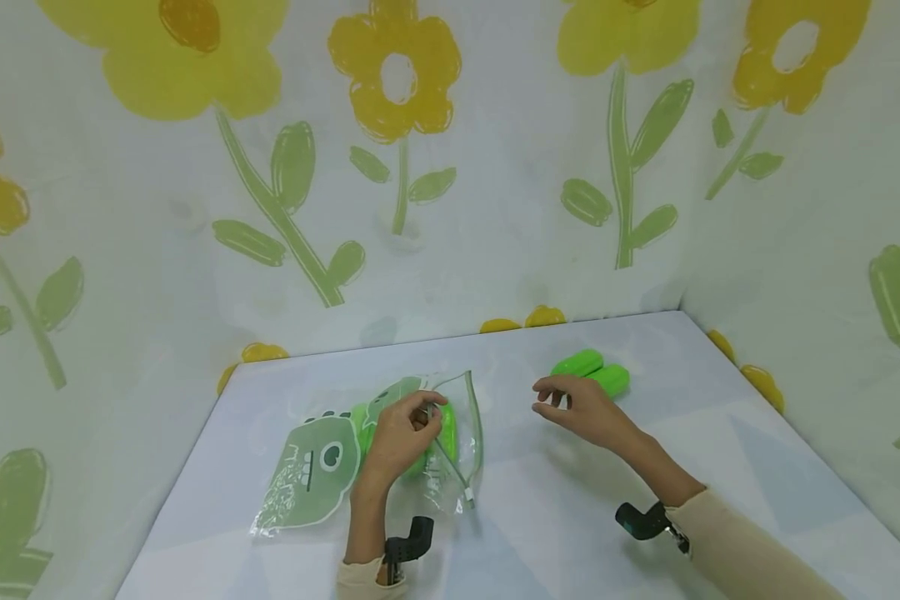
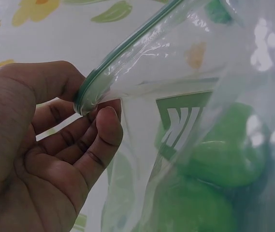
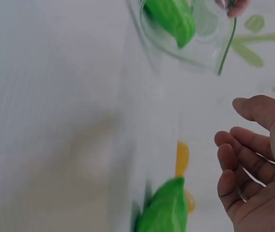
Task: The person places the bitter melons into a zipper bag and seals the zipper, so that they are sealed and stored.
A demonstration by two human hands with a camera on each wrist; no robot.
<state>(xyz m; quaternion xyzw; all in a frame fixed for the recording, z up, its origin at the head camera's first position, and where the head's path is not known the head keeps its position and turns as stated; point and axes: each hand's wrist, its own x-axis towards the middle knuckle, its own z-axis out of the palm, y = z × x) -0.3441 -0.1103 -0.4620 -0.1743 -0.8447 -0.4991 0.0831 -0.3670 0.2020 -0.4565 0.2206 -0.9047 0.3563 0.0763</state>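
Observation:
A clear zip bag (image 1: pixel 322 471) with a green cartoon face printed on it lies left of centre. My left hand (image 1: pixel 399 437) pinches the edge of its mouth between thumb and fingers; the green zip strip (image 2: pixel 123 46) shows in the left wrist view. The mouth gapes, and glossy bright green pieces (image 2: pixel 224 150) are inside. Apart from the bag, my right hand (image 1: pixel 588 410) hovers with fingers loosely bent and nothing in them. Just beyond it, two rounded, oblong green pieces (image 1: pixel 610 380) lie side by side on the table; one green piece (image 3: pixel 164 210) shows in the right wrist view.
The white table (image 1: pixel 540 542) has faint pale blue patches. Walls covered with flower-printed cloth (image 1: pixel 487 208) stand close behind it and at both sides. A white zip slider (image 1: pixel 469 495) sits at the near end of the bag's mouth.

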